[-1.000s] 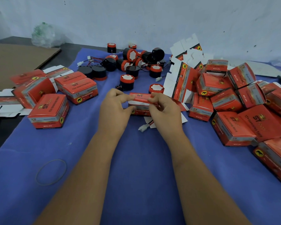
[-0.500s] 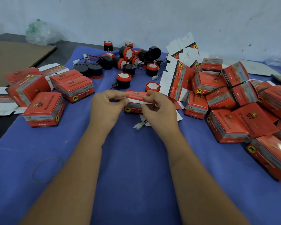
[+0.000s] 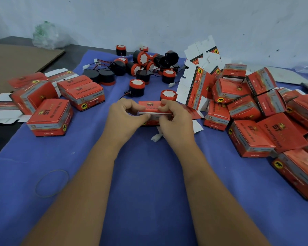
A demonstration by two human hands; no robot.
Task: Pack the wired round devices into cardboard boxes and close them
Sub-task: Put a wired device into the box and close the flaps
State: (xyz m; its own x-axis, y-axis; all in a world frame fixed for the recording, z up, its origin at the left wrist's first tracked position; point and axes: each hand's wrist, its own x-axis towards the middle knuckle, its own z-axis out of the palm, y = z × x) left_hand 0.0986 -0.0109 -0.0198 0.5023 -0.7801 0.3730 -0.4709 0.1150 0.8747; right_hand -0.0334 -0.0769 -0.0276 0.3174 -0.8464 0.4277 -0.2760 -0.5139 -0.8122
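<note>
Red carton (image 3: 154,108) unchanged over the last second: both hands' fingers (image 3: 163,108) still pinching its top flap, closure incomplete, connector (image 3: 156,136) outside.

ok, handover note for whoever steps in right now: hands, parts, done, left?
Left hand and right hand both pinch one red cardboard box, its flap not yet tucked; a white wire connector lies below it.
Done: closed red boxes piled right and left.
Left: close this box; loose black-and-red round devices at the back of the blue cloth; flat unfolded boxes.
</note>
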